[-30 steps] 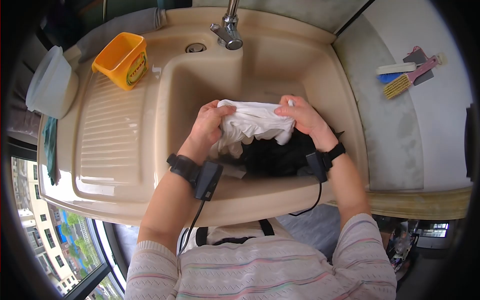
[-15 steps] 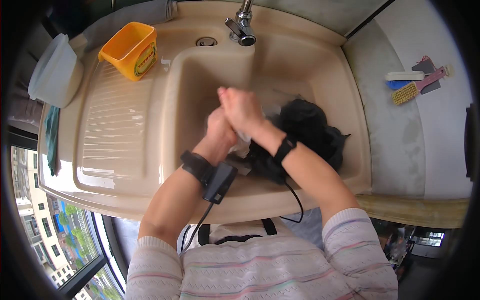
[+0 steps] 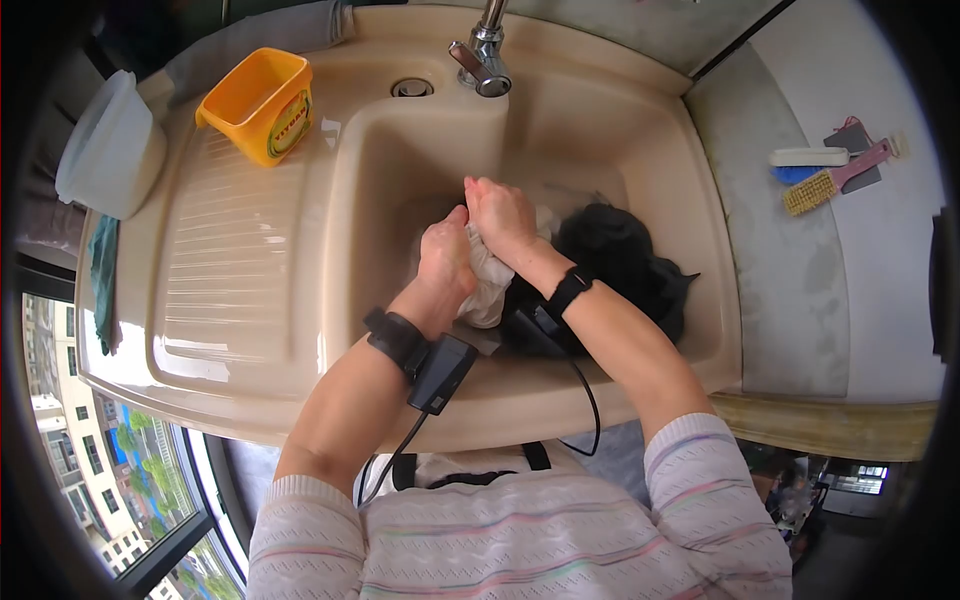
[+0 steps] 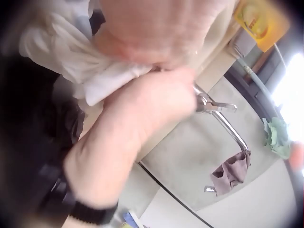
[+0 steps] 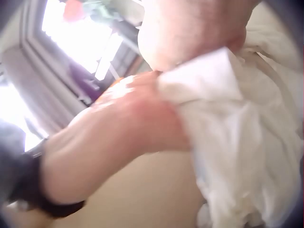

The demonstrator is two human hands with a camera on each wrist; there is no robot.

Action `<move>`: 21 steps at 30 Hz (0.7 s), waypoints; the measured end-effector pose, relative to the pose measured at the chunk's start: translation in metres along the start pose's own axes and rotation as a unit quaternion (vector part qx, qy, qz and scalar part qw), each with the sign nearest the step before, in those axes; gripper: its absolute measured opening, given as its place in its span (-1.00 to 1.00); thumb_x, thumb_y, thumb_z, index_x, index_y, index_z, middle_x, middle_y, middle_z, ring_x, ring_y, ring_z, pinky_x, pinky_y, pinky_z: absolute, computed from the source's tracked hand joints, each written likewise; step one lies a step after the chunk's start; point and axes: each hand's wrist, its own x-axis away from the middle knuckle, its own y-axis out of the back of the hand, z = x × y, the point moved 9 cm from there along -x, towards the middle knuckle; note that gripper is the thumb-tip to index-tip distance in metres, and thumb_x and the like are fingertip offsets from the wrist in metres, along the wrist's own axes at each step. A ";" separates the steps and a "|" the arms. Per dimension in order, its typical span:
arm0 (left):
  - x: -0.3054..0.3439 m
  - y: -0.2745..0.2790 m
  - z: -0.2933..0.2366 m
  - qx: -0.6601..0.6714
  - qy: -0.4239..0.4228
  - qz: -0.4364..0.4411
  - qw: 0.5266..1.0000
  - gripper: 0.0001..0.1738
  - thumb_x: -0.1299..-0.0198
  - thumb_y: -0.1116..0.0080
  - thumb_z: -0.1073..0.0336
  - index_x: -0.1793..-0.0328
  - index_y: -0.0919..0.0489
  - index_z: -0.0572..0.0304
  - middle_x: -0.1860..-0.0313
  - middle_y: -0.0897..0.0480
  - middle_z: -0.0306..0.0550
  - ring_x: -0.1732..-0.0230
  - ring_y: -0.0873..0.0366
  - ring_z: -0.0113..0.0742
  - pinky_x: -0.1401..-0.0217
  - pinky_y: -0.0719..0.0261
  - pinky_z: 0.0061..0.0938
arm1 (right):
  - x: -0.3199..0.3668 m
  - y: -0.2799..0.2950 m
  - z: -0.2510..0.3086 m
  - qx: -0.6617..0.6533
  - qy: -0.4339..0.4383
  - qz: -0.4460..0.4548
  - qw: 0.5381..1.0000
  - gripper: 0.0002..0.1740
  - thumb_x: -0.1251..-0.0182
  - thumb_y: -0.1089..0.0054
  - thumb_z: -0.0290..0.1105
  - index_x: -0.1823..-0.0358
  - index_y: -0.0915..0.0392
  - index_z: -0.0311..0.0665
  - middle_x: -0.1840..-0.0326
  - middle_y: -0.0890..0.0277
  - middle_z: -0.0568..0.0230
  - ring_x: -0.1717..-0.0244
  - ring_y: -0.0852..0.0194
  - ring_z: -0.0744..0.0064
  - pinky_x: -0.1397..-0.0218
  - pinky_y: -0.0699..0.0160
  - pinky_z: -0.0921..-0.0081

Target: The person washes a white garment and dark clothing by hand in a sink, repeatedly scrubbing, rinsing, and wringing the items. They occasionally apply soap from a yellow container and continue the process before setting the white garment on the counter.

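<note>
A wet-looking white cloth point(image 3: 487, 292) is bunched between my two hands over the sink basin point(image 3: 400, 150). My left hand point(image 3: 444, 258) grips it from the left, fingers curled round the fabric. Close against it, my right hand point(image 3: 503, 220) holds the cloth from the upper right, knuckles upward. In the right wrist view the loose folds of the white cloth point(image 5: 232, 128) hang below the hands. Most of the fingertips are hidden by the hands and fabric. A dark heap of black cloth point(image 3: 630, 265) lies in the basin, right of the hands.
A chrome faucet point(image 3: 485, 65) rises behind the basin. On the ribbed drainboard point(image 3: 225, 260) at left stands a yellow tub point(image 3: 262, 105), with a white plastic container point(image 3: 112, 150) beyond it. Brushes point(image 3: 815, 188) lie on the ledge at right. A green cloth point(image 3: 103, 285) hangs at the left edge.
A second ago the hands held the white cloth stretched apart; then they came together, bunching it. Since half a second ago they have shifted slightly right, and more white cloth shows between them.
</note>
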 end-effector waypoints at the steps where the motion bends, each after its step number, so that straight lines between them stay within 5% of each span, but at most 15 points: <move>1: -0.006 0.000 -0.003 -0.012 -0.007 0.016 1.000 -0.69 -0.26 0.14 0.15 0.12 -0.47 0.23 0.20 -0.52 -0.06 0.20 -0.46 -0.24 0.19 -0.44 -0.32 | 0.000 0.003 0.005 0.017 0.006 -0.006 1.000 -0.64 -0.26 0.11 -0.18 0.60 -0.44 -0.24 0.59 -0.46 0.01 0.49 -0.43 -0.07 0.43 -0.40 0.14; 2: -0.022 -0.012 -0.006 0.080 -0.025 0.233 0.969 -0.70 -0.25 0.13 0.15 0.15 -0.49 0.21 0.23 -0.52 -0.08 0.21 -0.46 -0.25 0.19 -0.44 -0.32 | 0.000 0.002 0.005 0.017 0.005 -0.004 1.000 -0.64 -0.26 0.11 -0.18 0.60 -0.44 -0.24 0.59 -0.46 0.01 0.49 -0.43 -0.07 0.43 -0.40 0.14; 3: 0.007 -0.034 -0.025 0.168 -0.038 0.436 0.883 -0.71 -0.25 0.12 0.14 0.17 -0.50 0.19 0.25 -0.53 -0.10 0.22 -0.46 -0.25 0.19 -0.45 -0.32 | 0.003 0.002 0.001 0.007 0.002 -0.003 1.000 -0.64 -0.26 0.12 -0.17 0.59 -0.44 -0.23 0.58 -0.46 0.01 0.48 -0.44 -0.07 0.42 -0.40 0.13; 5: 0.020 -0.034 -0.021 0.245 -0.050 0.419 0.873 -0.74 -0.24 0.09 0.16 0.25 -0.52 0.17 0.29 -0.54 -0.13 0.23 -0.47 -0.26 0.20 -0.45 -0.32 | 0.006 0.003 -0.001 -0.015 0.001 -0.007 1.000 -0.64 -0.26 0.13 -0.16 0.57 -0.45 -0.22 0.56 -0.46 0.00 0.47 -0.45 -0.06 0.40 -0.41 0.11; 6: 0.004 -0.024 -0.010 0.139 -0.025 0.243 0.960 -0.74 -0.23 0.07 0.17 0.27 -0.52 0.18 0.29 -0.54 -0.14 0.23 -0.46 -0.28 0.19 -0.44 -0.34 | 0.007 0.002 -0.001 -0.028 0.003 -0.009 1.000 -0.64 -0.26 0.14 -0.15 0.56 -0.45 -0.21 0.55 -0.47 0.00 0.47 -0.45 -0.06 0.39 -0.41 0.11; 7: -0.002 -0.006 -0.004 0.026 -0.003 0.057 0.998 -0.74 -0.22 0.05 0.17 0.30 -0.52 0.20 0.30 -0.54 -0.16 0.23 -0.46 -0.30 0.18 -0.44 -0.36 | 0.005 0.002 -0.002 -0.040 0.008 -0.015 0.999 -0.65 -0.26 0.14 -0.14 0.55 -0.45 -0.21 0.55 -0.47 0.00 0.46 -0.45 -0.06 0.37 -0.41 0.10; 12: 0.033 -0.038 -0.013 -0.162 0.036 0.174 0.971 -0.54 -0.03 -0.22 0.12 0.11 -0.47 0.39 0.19 -0.52 0.00 0.18 -0.47 -0.27 0.14 -0.42 -0.42 | -0.013 0.016 -0.082 -0.063 -0.066 -0.022 0.996 -0.54 -0.18 0.01 -0.06 0.66 -0.41 -0.30 0.67 -0.39 -0.02 0.62 -0.36 -0.01 0.51 -0.31 0.20; 14: 0.037 -0.035 -0.025 -0.500 -0.068 0.149 0.850 -0.38 0.15 -0.35 0.18 0.02 -0.41 0.47 0.18 -0.51 0.08 0.18 -0.49 -0.23 0.11 -0.43 -0.42 | -0.021 0.036 -0.119 -0.109 -0.121 -0.026 0.986 -0.49 -0.13 -0.07 -0.02 0.72 -0.37 -0.33 0.75 -0.32 0.01 0.71 -0.27 0.14 0.58 -0.24 0.29; 16: 0.024 -0.029 -0.025 -0.467 -0.071 0.155 0.867 -0.33 0.21 -0.36 0.23 -0.01 -0.39 0.50 0.19 -0.52 0.12 0.18 -0.50 -0.21 0.10 -0.44 -0.42 | -0.020 0.047 -0.144 -0.138 -0.138 0.017 0.981 -0.48 -0.09 -0.15 0.01 0.69 -0.38 -0.35 0.75 -0.33 0.16 0.70 -0.19 0.46 0.59 -0.20 0.40; 17: 0.018 -0.027 -0.024 -0.434 -0.076 0.159 0.884 -0.29 0.28 -0.36 0.29 -0.04 -0.37 0.52 0.19 -0.52 0.16 0.18 -0.51 -0.20 0.09 -0.44 -0.42 | -0.014 0.055 -0.151 -0.137 -0.139 0.017 0.981 -0.48 -0.09 -0.15 0.01 0.69 -0.38 -0.35 0.75 -0.33 0.16 0.70 -0.19 0.46 0.59 -0.20 0.40; 18: 0.034 -0.032 -0.038 -0.307 -0.074 0.137 0.939 -0.53 0.28 -0.22 0.42 0.13 -0.46 0.45 0.31 -0.54 0.04 0.31 -0.50 -0.23 0.18 -0.44 -0.47 | 0.000 0.046 -0.146 -0.202 -0.170 0.122 0.957 -0.50 -0.09 -0.16 0.01 0.62 -0.42 -0.35 0.69 -0.38 0.23 0.65 -0.19 0.52 0.56 -0.22 0.43; 21: 0.006 -0.022 -0.043 -0.188 -0.056 0.191 0.962 -0.78 0.27 -0.13 0.49 0.39 -0.47 0.32 0.42 -0.51 -0.08 0.41 -0.45 -0.28 0.26 -0.41 -0.50 | 0.048 0.021 -0.115 -0.230 -0.158 0.396 0.875 -0.54 -0.04 -0.26 -0.03 0.38 -0.52 -0.37 0.46 -0.48 0.37 0.48 -0.27 0.62 0.41 -0.31 0.55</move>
